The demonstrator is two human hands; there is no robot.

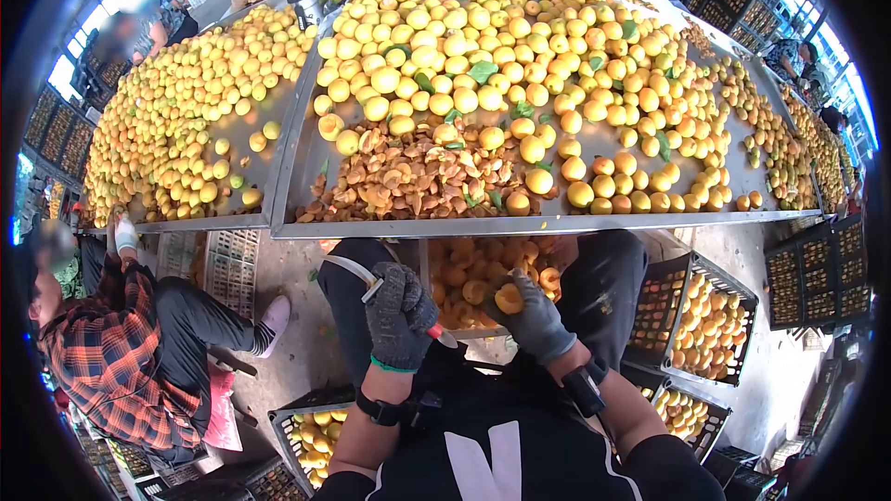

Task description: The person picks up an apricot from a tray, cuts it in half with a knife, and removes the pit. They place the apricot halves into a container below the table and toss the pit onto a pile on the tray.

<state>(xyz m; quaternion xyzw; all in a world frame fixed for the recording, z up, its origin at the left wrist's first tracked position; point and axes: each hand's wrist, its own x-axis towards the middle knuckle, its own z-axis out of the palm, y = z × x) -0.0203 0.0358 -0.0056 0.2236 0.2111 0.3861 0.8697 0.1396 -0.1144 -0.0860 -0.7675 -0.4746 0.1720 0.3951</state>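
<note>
One cut fruit [509, 299] lies at the fingertips of the gloved right hand [542, 323], gripped there, orange flesh showing, above a container of fruit [464, 276] between the person's knees. The gloved left hand [399, 314] is clenched around a tool [345, 265], its pale curved end projecting beyond the fist.
</note>
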